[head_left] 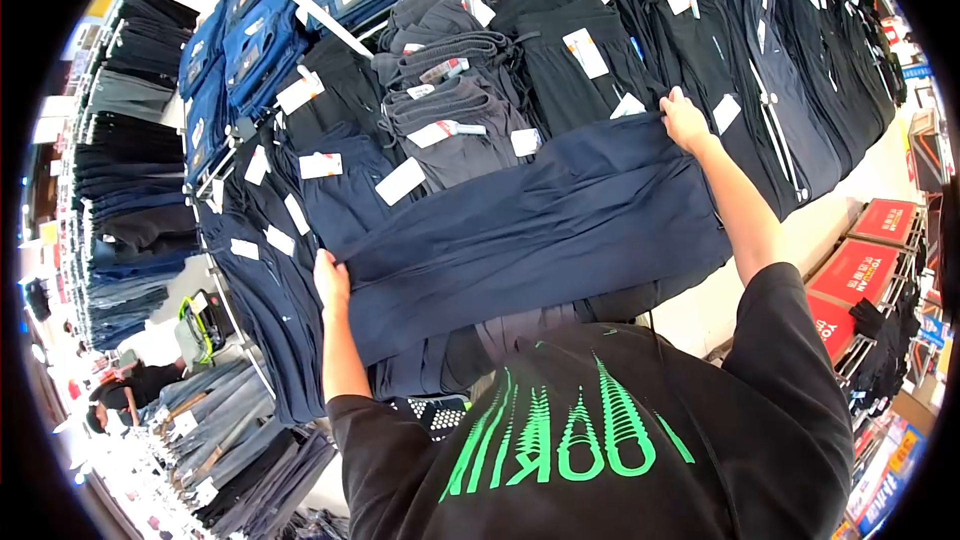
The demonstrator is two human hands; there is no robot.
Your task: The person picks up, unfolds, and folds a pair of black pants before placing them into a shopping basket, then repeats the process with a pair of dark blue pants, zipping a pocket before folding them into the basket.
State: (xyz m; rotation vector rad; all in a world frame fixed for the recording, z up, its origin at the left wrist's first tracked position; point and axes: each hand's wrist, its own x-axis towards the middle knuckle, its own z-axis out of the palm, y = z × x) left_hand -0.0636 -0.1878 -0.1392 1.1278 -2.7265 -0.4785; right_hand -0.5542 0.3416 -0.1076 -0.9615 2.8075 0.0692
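A pair of navy trousers (530, 230) is stretched sideways between my two hands, in front of a rack of folded trousers. My left hand (332, 282) grips its left end, fingers closed on the cloth. At the upper right corner, my right hand (684, 120) pinches the other end. The cloth hangs smooth with a few creases and covers part of the rack behind it. Just beyond it lie a stack of dark grey trousers (450, 90) and black trousers (575, 60) with white tags.
Folded blue jeans (265, 50) are piled at the upper left. Hanging trousers (135, 180) line a rack on the left, with more jeans (215, 420) below. Red boxes (855, 270) stand at the right. A white metal bar (300, 0) crosses the rack top.
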